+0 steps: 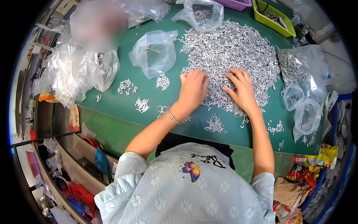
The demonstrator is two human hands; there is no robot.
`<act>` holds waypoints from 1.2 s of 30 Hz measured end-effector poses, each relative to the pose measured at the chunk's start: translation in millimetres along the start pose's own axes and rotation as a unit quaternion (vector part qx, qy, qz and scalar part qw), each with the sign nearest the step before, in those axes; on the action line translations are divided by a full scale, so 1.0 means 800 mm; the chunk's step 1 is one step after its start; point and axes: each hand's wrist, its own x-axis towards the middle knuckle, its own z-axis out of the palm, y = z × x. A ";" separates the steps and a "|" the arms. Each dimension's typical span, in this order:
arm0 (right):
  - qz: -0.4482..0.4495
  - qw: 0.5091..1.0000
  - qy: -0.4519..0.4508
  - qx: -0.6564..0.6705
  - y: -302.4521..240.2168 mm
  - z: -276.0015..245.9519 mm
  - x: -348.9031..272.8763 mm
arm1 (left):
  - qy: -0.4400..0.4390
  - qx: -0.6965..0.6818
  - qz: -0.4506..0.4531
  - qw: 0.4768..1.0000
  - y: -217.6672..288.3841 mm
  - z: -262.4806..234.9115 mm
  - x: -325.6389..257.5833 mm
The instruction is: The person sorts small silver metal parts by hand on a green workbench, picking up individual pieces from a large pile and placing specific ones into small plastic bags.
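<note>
A wide heap of small silvery metal pieces [231, 44], many hook- or ring-shaped, covers the middle of the green table [112, 106]. At its near left edge my left hand [192, 89] is closed, fingertips pinched on a small metal piece that barely shows. My right hand [243, 91] rests on the heap's near side, thumb and fingers apart. Sorted small piles lie around my arms: straight pins [215, 124] between them, rings [162, 109] by my left wrist, short rods [142, 105] farther left, and curved bits [275, 127] right of my right forearm.
Clear plastic bags stand at the left [74, 71], behind my left hand [154, 54] and at the far edge [201, 15]. Bags of metal parts [294, 65] sit at the right. A yellow-green tray [274, 18] is far right. Another person's blurred head is at the far left.
</note>
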 end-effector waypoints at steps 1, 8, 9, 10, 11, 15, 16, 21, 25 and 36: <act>-0.016 1.000 0.014 0.018 -0.002 -0.003 -0.007 | 0.003 -0.005 0.002 1.000 -0.003 -0.001 0.001; 0.045 0.995 -0.015 0.088 -0.024 -0.030 -0.063 | -0.034 -0.020 -0.018 0.999 0.002 -0.008 -0.003; 0.030 0.995 -0.003 0.098 -0.021 -0.031 -0.068 | -0.040 -0.034 -0.021 0.998 0.005 -0.009 -0.003; 0.049 0.992 0.021 0.115 -0.018 -0.029 -0.070 | -0.045 -0.047 -0.024 0.998 0.009 -0.009 -0.004; 0.068 0.988 0.045 0.131 -0.016 -0.028 -0.071 | -0.055 -0.068 -0.024 0.996 0.014 -0.010 -0.004; 0.140 0.960 0.106 0.217 -0.028 -0.028 -0.060 | -0.081 -0.179 -0.037 0.980 0.037 -0.005 -0.002; 0.162 0.948 0.103 0.254 -0.035 -0.026 -0.057 | -0.084 -0.212 -0.041 0.973 0.042 -0.004 -0.002; 0.150 0.944 0.085 0.281 -0.055 -0.021 -0.059 | -0.120 -0.274 -0.105 0.948 0.062 -0.008 -0.008; 0.169 0.935 0.093 0.299 -0.061 -0.024 -0.069 | -0.135 -0.289 -0.122 0.940 0.068 -0.010 -0.010; 0.258 0.867 0.358 0.231 -0.031 -0.096 -0.159 | -0.167 -0.234 -0.036 0.957 0.075 -0.008 -0.015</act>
